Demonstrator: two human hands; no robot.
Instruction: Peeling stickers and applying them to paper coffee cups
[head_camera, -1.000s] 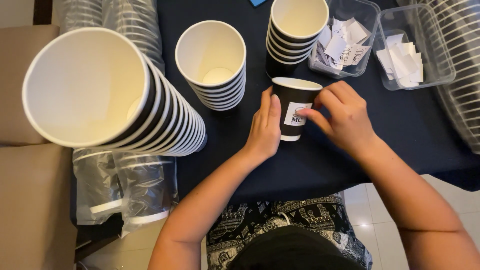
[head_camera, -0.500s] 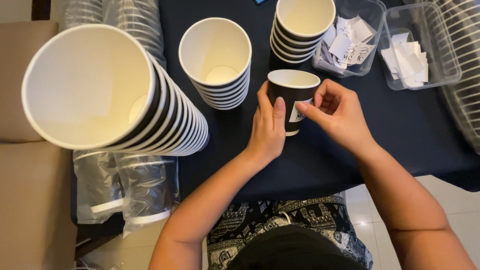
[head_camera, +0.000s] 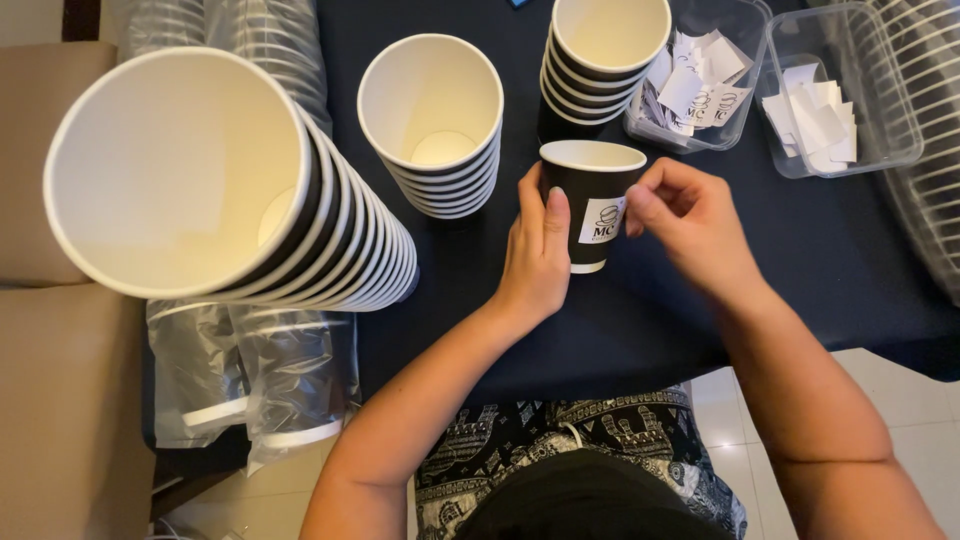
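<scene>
Nearest the camera, the left hand (head_camera: 536, 255) was wrapped around the side of a single black paper cup (head_camera: 590, 205), fingers curled on its wall and holding it upright on the dark blue tablecloth (head_camera: 640, 330). The right hand (head_camera: 690, 225) was narrowed to a pinch, its fingertips (head_camera: 636, 200) pressed against the edge of a small white sticker (head_camera: 603, 219) on the cup's front. By the look of it, the sticker was already on and only the last smoothing of its right edge was left, though whether that edge was fully down could not be told. The cup stood alone near the table's front, just in front of the stacks; it was matte black outside, white inside and at the rim, empty, and undented. To the left, a tall stack of cups (head_camera: 200, 190) leaned toward the camera, and a shorter stack (head_camera: 432, 120) stood beside it; no stickers showed on them from this angle, so much of the pile seemed left to do. Just behind the held cup rose a third stack (head_camera: 605, 55). Farther off stood two clear plastic tubs, one (head_camera: 740, 20) with printed stickers and one (head_camera: 885, 155) with white backing slips.
</scene>
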